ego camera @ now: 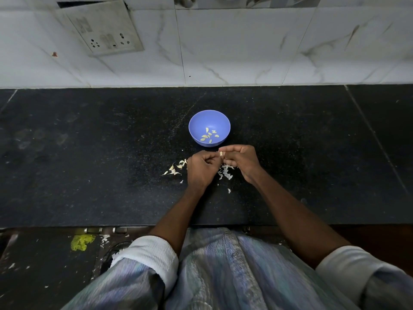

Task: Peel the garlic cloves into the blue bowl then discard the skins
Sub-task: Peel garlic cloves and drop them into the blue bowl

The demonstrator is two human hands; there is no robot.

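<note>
While both hands meet just in front of the blue bowl (209, 128), a single garlic clove (221, 154) sits pinched between them. The left hand (202, 170) curls its fingers and thumb onto the clove from one side; the right hand (240, 162) grips it from the other, fingers bent over its top. Only a small pale end of the clove shows, and its long axis seems to run roughly up and down, though too little is visible to be sure.

Beyond the knuckles, the bowl is round, smooth plastic, holding several peeled cloves (209, 135), small yellowish slivers scattered across its bottom. Unpeeled pieces and curled skins (175, 168) lie just outside the left hand, and a heap of thin, papery white skins (226, 171) lies under and between the wrists. The surface (89, 153) is black speckled stone, dull and scuffed.
</note>
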